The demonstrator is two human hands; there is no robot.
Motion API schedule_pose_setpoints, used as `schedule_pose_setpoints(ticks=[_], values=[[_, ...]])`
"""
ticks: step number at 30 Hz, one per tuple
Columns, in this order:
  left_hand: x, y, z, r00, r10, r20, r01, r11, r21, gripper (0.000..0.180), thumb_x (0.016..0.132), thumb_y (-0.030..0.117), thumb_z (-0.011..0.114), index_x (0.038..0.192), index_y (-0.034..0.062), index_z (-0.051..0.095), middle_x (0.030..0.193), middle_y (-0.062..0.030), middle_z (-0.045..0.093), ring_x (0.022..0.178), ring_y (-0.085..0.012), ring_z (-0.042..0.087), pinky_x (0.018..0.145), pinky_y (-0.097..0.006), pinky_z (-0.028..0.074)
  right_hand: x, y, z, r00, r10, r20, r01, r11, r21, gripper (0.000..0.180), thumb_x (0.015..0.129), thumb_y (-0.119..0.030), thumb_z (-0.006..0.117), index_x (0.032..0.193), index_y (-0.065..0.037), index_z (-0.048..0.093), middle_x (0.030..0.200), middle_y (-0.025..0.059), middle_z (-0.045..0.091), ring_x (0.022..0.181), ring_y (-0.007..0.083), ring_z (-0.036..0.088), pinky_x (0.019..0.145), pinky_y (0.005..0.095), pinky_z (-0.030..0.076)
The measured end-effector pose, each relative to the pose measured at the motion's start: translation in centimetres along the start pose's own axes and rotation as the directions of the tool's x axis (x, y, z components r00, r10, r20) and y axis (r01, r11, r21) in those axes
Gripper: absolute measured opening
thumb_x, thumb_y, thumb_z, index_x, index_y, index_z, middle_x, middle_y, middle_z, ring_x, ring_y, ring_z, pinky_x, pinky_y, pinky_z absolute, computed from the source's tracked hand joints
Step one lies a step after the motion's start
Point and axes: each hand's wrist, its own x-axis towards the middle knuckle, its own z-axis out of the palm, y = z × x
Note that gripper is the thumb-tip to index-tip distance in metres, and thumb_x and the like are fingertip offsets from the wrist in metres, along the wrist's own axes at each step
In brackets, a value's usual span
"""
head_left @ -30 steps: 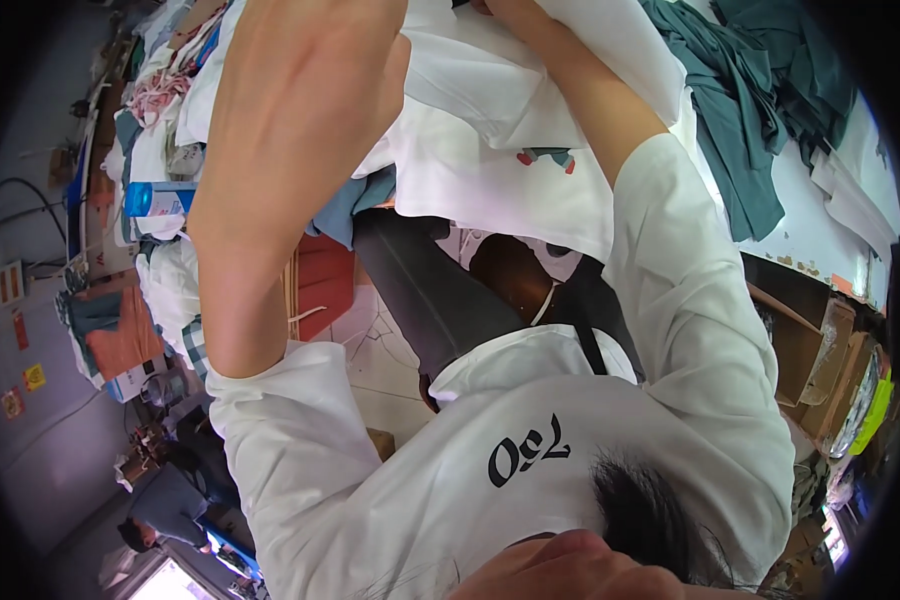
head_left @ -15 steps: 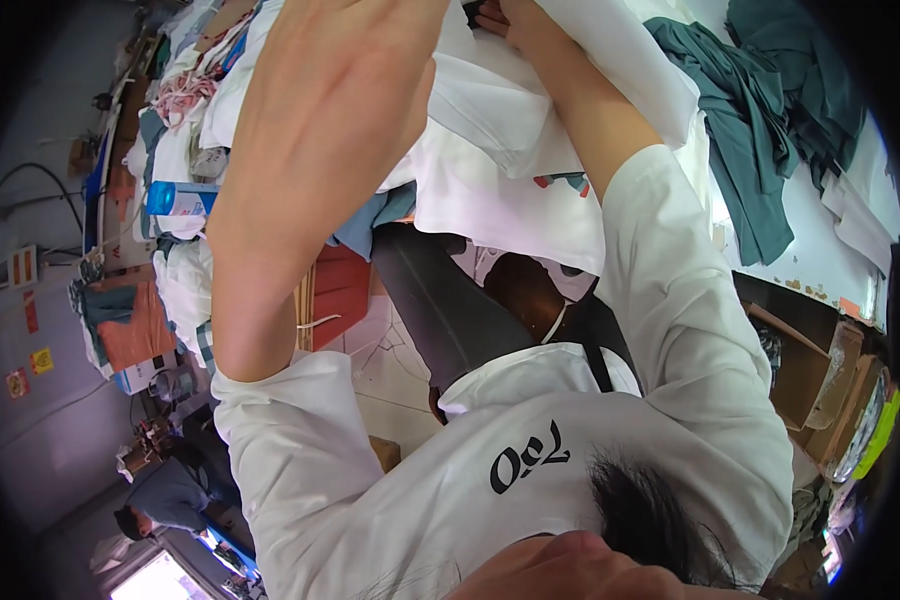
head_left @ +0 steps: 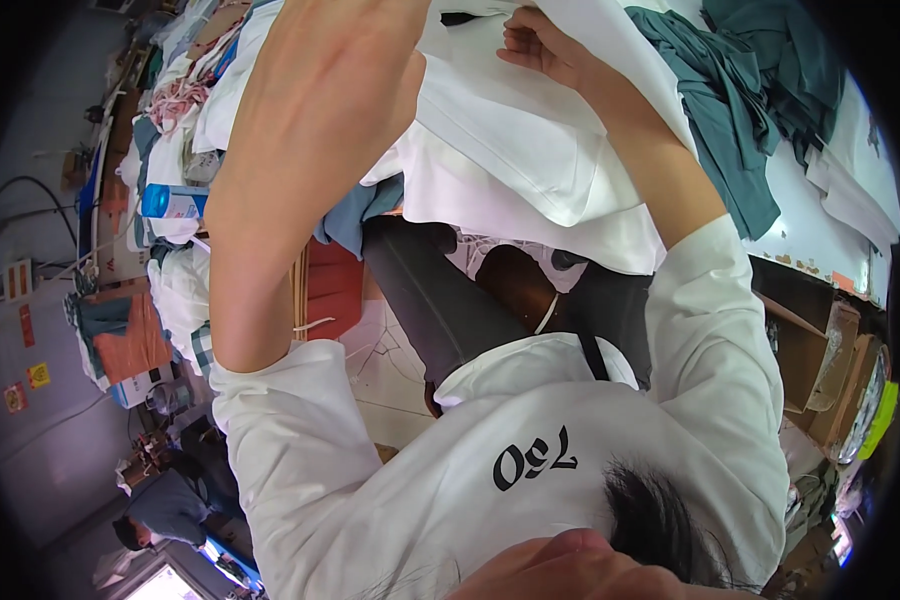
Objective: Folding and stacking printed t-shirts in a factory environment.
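White cloth (head_left: 530,140) spreads in front of me and hangs in folds over my lap. My right hand (head_left: 548,48) rests over this cloth, its fingers loosely bent with small gaps between them and no fold visibly gripped. White fabric also runs beside my right forearm. A small black piece (head_left: 458,18) shows at the top edge, left of the right fingers. Close to the camera, my left hand (head_left: 335,75) is raised at the upper left; its back and wrist show, while its fingers are hidden or out of frame.
Dark green cloth (head_left: 715,100) lies heaped on the white table (head_left: 805,215) at right. Piled garments (head_left: 185,110) and a blue-capped bottle (head_left: 170,201) are at left. Cardboard boxes (head_left: 820,350) stand below the table at right. Another person (head_left: 175,510) sits at lower left.
My right hand has moved right and a little nearer, away from the black piece. The white cloth has shifted right, covering a printed patch seen before. My left hand has moved slightly left.
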Motion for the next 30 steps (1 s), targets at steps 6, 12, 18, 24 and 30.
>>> schedule_pose_setpoints(ticks=[6, 12, 18, 24, 30], values=[[-1.1, -0.2, -0.4, 0.996, -0.077, 0.039, 0.078, 0.996, -0.034, 0.069, 0.065, -0.019, 0.047, 0.134, -0.0149, 0.043, 0.140, -0.0204, 0.040, 0.136, -0.0397, 0.039, 0.112, -0.043, 0.035, -7.3, -4.5, 14.7, 0.868, 0.404, -0.289, -0.480, 0.831, -0.280, 0.018, 0.095, -0.015, 0.058, 0.085, -0.001, 0.063, 0.077, 0.0036, 0.062, 0.066, 0.0088, 0.063, 0.072, 0.0251, 0.060], [-2.0, -0.8, 0.5, 0.992, -0.094, 0.087, 0.109, 0.976, -0.188, 0.070, 0.065, -0.017, 0.046, 0.135, -0.0141, 0.043, 0.141, -0.0221, 0.040, 0.137, -0.0399, 0.039, 0.112, -0.037, 0.035, -15.4, 0.4, 20.5, 0.772, 0.617, 0.155, -0.600, 0.787, -0.146, 0.024, 0.087, -0.020, 0.073, 0.083, 0.001, 0.062, 0.075, 0.0073, 0.062, 0.068, 0.0163, 0.068, 0.059, 0.0281, 0.058], [-2.1, -2.4, 1.1, 0.965, -0.192, 0.177, 0.240, 0.919, -0.312, 0.070, 0.067, -0.012, 0.050, 0.137, -0.0101, 0.046, 0.143, -0.0195, 0.040, 0.138, -0.0370, 0.038, 0.113, -0.034, 0.032, -18.1, 6.4, 21.8, 0.689, 0.710, -0.146, -0.002, -0.199, -0.980, 0.034, 0.089, -0.037, 0.070, 0.096, -0.004, 0.068, 0.088, 0.0125, 0.069, 0.086, 0.0292, 0.069, 0.068, 0.0388, 0.053], [-6.5, -7.3, 4.7, 0.948, -0.110, 0.299, 0.305, 0.582, -0.754, 0.077, 0.073, -0.008, 0.056, 0.147, 0.0086, 0.044, 0.152, -0.0132, 0.032, 0.142, -0.0343, 0.032, 0.114, -0.029, 0.029, -10.6, 0.3, 23.6, 1.000, 0.014, -0.019, -0.022, 0.342, -0.939, 0.020, 0.095, -0.018, 0.063, 0.091, 0.002, 0.064, 0.070, 0.0071, 0.061, 0.063, 0.0130, 0.054, 0.057, 0.0282, 0.045], [-11.0, -12.5, 11.9, 0.882, -0.230, 0.412, 0.438, 0.725, -0.532, 0.069, 0.071, 0.006, 0.069, 0.138, 0.0018, 0.055, 0.146, -0.0092, 0.040, 0.126, -0.0247, 0.050, 0.101, -0.030, 0.043, -7.1, 4.1, 13.1, 0.980, -0.193, 0.040, -0.021, -0.303, -0.953, 0.051, 0.089, -0.023, 0.067, 0.134, -0.007, 0.049, 0.136, 0.0181, 0.052, 0.116, 0.0360, 0.057, 0.098, 0.0412, 0.046]])
